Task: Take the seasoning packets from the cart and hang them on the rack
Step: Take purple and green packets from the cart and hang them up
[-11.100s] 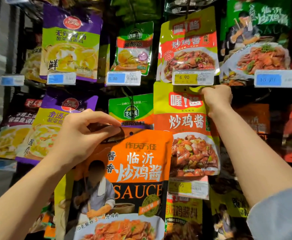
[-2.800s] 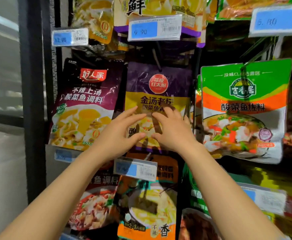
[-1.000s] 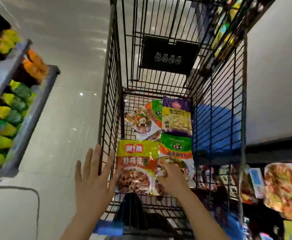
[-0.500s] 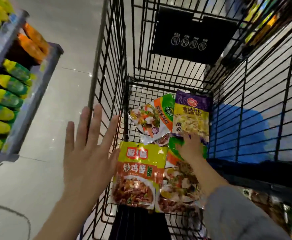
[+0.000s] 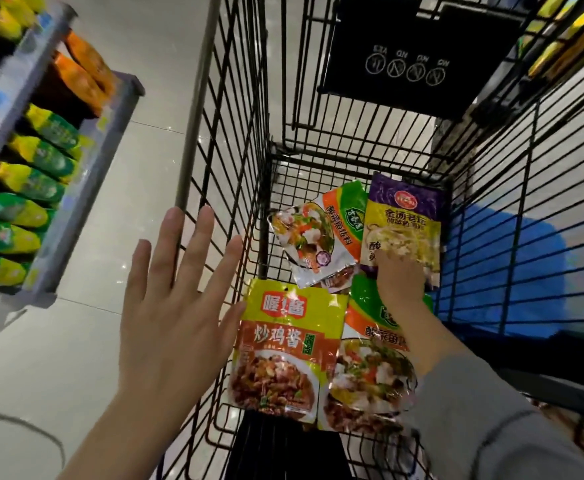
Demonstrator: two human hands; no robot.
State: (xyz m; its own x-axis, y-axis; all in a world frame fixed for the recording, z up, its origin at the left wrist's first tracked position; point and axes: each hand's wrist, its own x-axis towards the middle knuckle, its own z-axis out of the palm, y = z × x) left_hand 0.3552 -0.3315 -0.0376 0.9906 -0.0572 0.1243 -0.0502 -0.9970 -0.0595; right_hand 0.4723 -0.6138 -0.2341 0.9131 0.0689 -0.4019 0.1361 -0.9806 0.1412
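Four glossy, crinkled, flat rectangular packets are lying on the wire floor of the black cart point(image 5: 235, 140): a yellow packet point(image 5: 283, 348) at near left showing a brown dish, a green packet point(image 5: 370, 362) just beside it on the right and partly overlapped by it, a tilted green-orange packet point(image 5: 318, 237) farther in, and a purple packet point(image 5: 404, 223) at far right, its near edge overlapping the green one. The right hand point(image 5: 399, 278), in a grey sleeve point(image 5: 484, 420), is reaching down into the cart with its fingers lying on the near end of the purple packet; whether they are curling round the edge or only pressing flat cannot be told. The left hand point(image 5: 176, 306) is hovering outside the cart's left wall, fingers straight and spread, holding nothing. A black plastic panel point(image 5: 404, 53) with four round white symbols is hanging on the cart's far wall. A grey shelf point(image 5: 76, 188) of green, yellow and orange pouches is standing at the left over pale shiny floor tiles point(image 5: 76, 341). Compared with half a second ago, the right hand is sitting slightly farther up on the purple packet, and the left hand is showing the same spread pose; the four packets are lying as before.
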